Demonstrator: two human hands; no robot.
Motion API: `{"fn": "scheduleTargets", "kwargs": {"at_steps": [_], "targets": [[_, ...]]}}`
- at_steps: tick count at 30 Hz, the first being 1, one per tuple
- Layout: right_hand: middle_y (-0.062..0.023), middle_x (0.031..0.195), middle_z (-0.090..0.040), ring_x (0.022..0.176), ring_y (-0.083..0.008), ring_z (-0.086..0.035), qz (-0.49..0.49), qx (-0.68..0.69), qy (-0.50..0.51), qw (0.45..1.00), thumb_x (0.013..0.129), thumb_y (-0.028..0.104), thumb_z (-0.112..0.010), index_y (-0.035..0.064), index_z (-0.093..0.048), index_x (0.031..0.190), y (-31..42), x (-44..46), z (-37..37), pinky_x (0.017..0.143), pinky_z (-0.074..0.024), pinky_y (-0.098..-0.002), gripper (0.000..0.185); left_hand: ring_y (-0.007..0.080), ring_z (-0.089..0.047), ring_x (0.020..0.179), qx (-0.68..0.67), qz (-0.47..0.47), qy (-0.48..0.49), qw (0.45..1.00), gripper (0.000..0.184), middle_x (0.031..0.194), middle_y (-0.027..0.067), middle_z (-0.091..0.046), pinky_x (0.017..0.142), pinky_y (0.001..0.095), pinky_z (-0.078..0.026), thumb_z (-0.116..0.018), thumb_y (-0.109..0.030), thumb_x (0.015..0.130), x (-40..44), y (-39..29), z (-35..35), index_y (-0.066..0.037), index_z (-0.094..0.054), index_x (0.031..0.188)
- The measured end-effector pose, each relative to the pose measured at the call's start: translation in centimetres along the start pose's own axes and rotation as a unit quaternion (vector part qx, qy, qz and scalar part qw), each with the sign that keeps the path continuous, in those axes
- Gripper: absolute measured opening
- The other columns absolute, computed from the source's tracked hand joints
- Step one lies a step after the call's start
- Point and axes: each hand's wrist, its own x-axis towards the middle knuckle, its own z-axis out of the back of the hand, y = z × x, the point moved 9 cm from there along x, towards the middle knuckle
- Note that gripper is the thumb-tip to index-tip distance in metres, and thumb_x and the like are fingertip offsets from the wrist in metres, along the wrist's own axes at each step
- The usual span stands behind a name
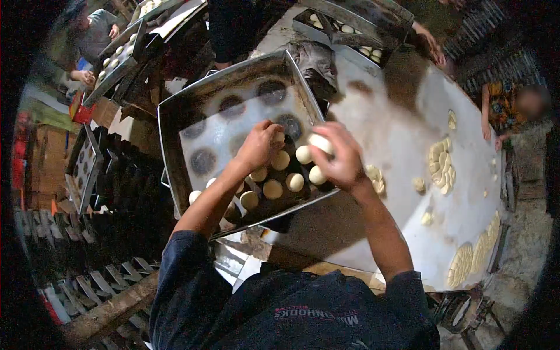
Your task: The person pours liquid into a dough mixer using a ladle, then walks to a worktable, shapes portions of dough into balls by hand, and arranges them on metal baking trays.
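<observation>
A deep metal baking tray (169, 157) with dark round marks on its bottom lies tilted in front of me. Several pale round dough balls (272, 189) are gathered in its near half; my left forearm covers some of them. My left hand (259, 146) is over the tray's middle, fingers curled round a dough ball (279, 137) that shows only in part. At the tray's right side my right hand (341, 156), slightly blurred, grips a dough ball (321, 143). Another dough ball (303, 154) sits just left of its fingers.
On the floured table (402, 175) to the right lie clusters of cut dough pieces (441, 166) and more dough (461, 265) near the edge. Other trays (350, 35) with dough balls stand at the back. Co-workers' hands (434, 49) show at the far side and upper left.
</observation>
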Motion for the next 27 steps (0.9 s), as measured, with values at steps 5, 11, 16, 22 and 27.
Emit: {"fn": "scheduleTargets", "kwargs": {"at_steps": [5, 11, 16, 22, 27], "targets": [[-0.0176, 0.11, -0.057, 0.107, -0.0365, -0.052, 0.068, -0.139, 0.125, 0.98, 0.074, 0.017, -0.069, -0.0026, -0.057, 0.103, -1.0, 0.6, -8.0, 0.096, -0.0405, -0.0493, 0.037, 0.0394, -0.055, 0.102, 0.007, -0.034, -0.015, 0.999, 0.044, 0.106, 0.0204, -0.057, 0.086, 0.0432, -0.048, -0.074, -0.018, 0.071, -0.3, 0.3, 0.8, -0.004, -0.059, 0.11], [-0.0198, 0.109, -0.058, 0.111, -0.0366, -0.052, -0.066, -0.186, 0.01, 0.98, 0.072, 0.014, -0.068, -0.0003, -0.062, 0.101, -2.8, -10.8, 5.4, 0.099, -0.0387, -0.0476, 0.033, 0.0365, -0.055, 0.108, 0.053, -0.031, 0.051, 0.997, 0.055, 0.114, 0.0177, -0.057, 0.094, 0.0418, -0.044, -0.073, -0.013, 0.069, 0.1, 0.7, 0.1, -0.006, -0.054, 0.12], [-0.0197, 0.114, -0.056, 0.112, -0.0384, -0.05, -0.205, -0.413, -0.088, 0.883, 0.077, 0.021, -0.067, 0.0042, -0.061, 0.105, -10.7, -21.7, 21.3, 0.096, -0.0397, -0.0484, 0.033, 0.0406, -0.053, 0.108, 0.105, 0.0, -0.005, 0.994, 0.067, 0.117, 0.0249, -0.056, 0.094, 0.0454, -0.042, -0.061, -0.045, 0.085, 0.1, -0.7, 2.4, 0.001, -0.043, 0.129], [-0.0196, 0.117, -0.056, 0.115, -0.0371, -0.049, -0.399, -0.342, -0.112, 0.844, 0.084, 0.028, -0.061, 0.0053, -0.055, 0.116, -23.7, -37.6, 29.5, 0.098, -0.0376, -0.0471, 0.04, 0.0221, -0.054, 0.093, -0.065, -0.026, -0.222, 0.973, 0.037, 0.101, 0.0125, -0.056, 0.082, 0.0349, -0.045, -0.064, -0.016, 0.087, -7.5, -17.7, 3.0, 0.001, -0.052, 0.117], [-0.0192, 0.126, -0.049, 0.121, -0.0379, -0.042, -0.25, -0.41, -0.078, 0.874, 0.086, 0.018, -0.057, 0.0003, -0.051, 0.119, -17.7, -40.2, 23.5, 0.103, -0.0339, -0.0466, 0.038, 0.0183, -0.053, 0.082, -0.06, -0.043, -0.232, 0.97, 0.022, 0.092, 0.0109, -0.056, 0.069, 0.0316, -0.045, -0.061, -0.008, 0.085, -17.3, -24.3, -6.8, 0.001, -0.056, 0.105]]}}
